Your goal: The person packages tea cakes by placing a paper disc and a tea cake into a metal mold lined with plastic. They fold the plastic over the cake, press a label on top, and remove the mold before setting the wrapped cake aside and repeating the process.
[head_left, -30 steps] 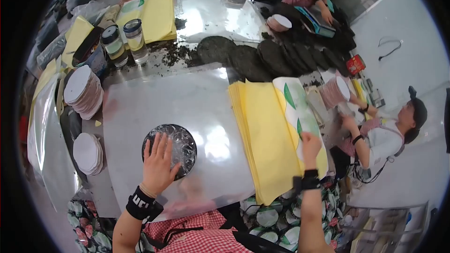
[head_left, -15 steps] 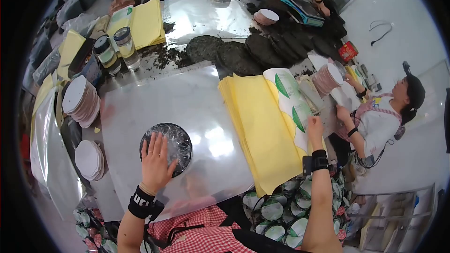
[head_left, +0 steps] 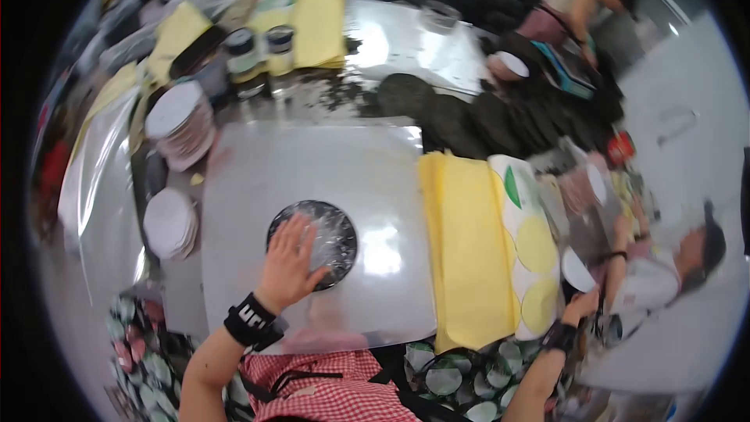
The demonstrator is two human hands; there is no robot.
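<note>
My left hand [head_left: 292, 264] lies flat, fingers apart, on a round dark cake wrapped in clear film [head_left: 337, 244]. The cake rests on a shiny metal-like sheet [head_left: 250, 180]. Off to the right, my right hand [head_left: 578, 309] pinches the lower edge of a round label [head_left: 577, 270], its white side showing. Between my hands sits a stack of yellow paper [head_left: 473, 250]. Along its right edge runs a white label sheet [head_left: 508, 223] with one green-marked label and bare yellow circles.
Stacks of round white paper [head_left: 170, 223] stand at the left. Two lidded jars [head_left: 280, 59] stand behind. Dark round cakes [head_left: 469, 121] lie in a row at the back. A co-worker [head_left: 648, 273] is at the right, another person [head_left: 566, 16] bends at the back.
My right hand has moved right and down from the label sheet with a label, baring a yellow circle. My left hand stays on the cake. The view has shifted and blurred.
</note>
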